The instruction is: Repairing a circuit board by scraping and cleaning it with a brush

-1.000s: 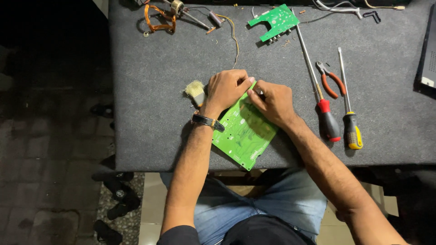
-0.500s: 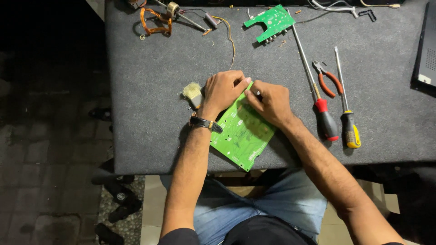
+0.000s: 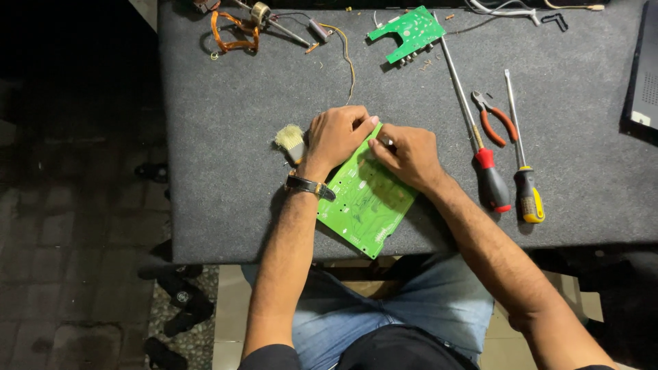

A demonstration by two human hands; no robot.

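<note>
Large green rectangular circuit board [image 3: 367,199] lies tilted on the grey felt tabletop [image 3: 226,171], its near corner at the front edge. Left hand [image 3: 336,137] curls over the board's upper left edge, fingers bent, gripping it. Right hand [image 3: 408,154] pinches at the top edge; what it holds cannot be told. Small bristle brush [image 3: 291,140] just beside the left hand. Red-handled screwdriver [image 3: 480,147] near the right hand.

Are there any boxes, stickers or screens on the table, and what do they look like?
Dark flat device: right edge of the grey table, mostly cut off; possibly a screen or panel, cannot tell.
No boxes, stickers or signs show; the green circuit board under both hands carries only fine pale markings.
</note>
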